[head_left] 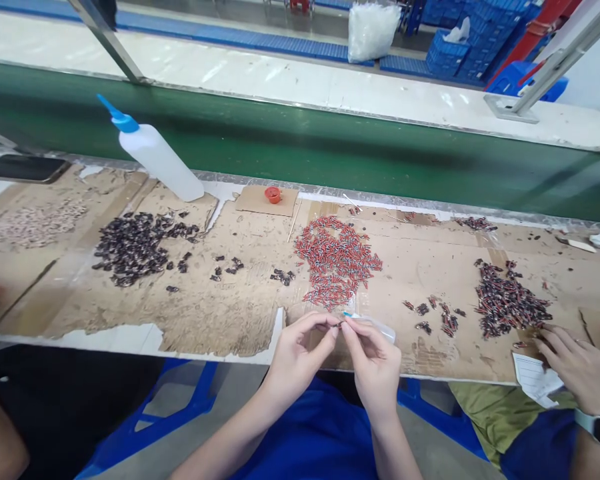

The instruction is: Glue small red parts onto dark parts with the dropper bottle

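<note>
Fingertips nearly meeting, my left hand (pixel 305 348) and my right hand (pixel 373 357) work over the front edge of the cardboard-covered bench. Between thumb and forefinger, my left hand pinches a tiny dark part (pixel 339 325). My right hand is closed in a pinch at the same spot; a blue tip (pixel 347 313) shows by its fingers, and a translucent white bottle (pixel 380 328) lies behind them. Just beyond is a heap of small red-and-grey parts (pixel 337 257). Small black parts (pixel 283 277) lie to its left, several apart from the large black heap (pixel 133 247).
A white bottle with a blue nozzle (pixel 160 160) stands tilted at the back left, near a phone (pixel 25 168). A red cap (pixel 273 195) sits on a cardboard piece. At right, a co-worker's hand (pixel 577 363) is beside a heap of dark-and-red parts (pixel 510 300). A green belt (pixel 300 143) runs behind.
</note>
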Demonstrator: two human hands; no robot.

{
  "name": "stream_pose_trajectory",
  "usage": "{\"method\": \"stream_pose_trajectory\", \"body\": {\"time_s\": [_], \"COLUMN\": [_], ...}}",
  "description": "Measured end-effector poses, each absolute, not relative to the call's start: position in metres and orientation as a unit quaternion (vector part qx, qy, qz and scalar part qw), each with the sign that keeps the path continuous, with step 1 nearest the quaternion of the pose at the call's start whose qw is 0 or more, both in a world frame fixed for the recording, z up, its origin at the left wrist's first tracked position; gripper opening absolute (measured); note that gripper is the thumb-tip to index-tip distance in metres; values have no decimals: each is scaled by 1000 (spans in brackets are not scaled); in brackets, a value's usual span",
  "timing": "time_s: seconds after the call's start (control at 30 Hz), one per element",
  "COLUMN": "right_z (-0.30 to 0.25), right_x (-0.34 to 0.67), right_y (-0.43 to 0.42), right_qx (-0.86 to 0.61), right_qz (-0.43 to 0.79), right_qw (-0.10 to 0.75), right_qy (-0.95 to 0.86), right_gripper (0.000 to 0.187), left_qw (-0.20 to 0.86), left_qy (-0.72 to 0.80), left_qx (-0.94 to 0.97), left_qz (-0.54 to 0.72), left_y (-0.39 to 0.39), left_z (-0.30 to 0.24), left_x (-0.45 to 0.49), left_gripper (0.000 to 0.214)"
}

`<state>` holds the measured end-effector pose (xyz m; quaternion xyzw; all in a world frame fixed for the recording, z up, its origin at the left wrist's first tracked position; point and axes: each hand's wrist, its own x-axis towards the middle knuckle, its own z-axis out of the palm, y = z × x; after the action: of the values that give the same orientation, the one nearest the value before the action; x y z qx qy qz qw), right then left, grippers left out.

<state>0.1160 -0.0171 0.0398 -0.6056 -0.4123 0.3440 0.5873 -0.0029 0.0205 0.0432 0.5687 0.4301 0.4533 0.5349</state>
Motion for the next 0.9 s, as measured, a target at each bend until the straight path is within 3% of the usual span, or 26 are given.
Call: {"method": "stream_pose_trajectory", "body": {"time_s": [0.33,0.4,0.47,0.6,0.77,0.9], "right_z": [31,29,28,28,24,14], "right_x": [139,157,178,206,197,187], "right_y": [-24,-25,-27,-32,-37,-35], "right_qx": [-671,-704,-740,-750,-685,-670], "right_qz": [275,219,141,37,53,75], "right_qw": [577,578,560,436,287,252], "right_qy": [-375,-348,-345,-496,-668,-694], "right_gripper": [19,22,25,31,55,33], "left_qw": [588,508,381,172,120,98], "left_qy": [403,420,460,514,473,475], "left_qx": [596,652,696,746,811,835], "left_qz": [370,374,398,386,324,259], "left_y": [27,36,52,88,112,115], "left_z": [34,29,22,5,-4,-2], "left_x": [7,-2,-19,-61,-77,-67], "left_gripper": [27,36,31,27,26,22]}}
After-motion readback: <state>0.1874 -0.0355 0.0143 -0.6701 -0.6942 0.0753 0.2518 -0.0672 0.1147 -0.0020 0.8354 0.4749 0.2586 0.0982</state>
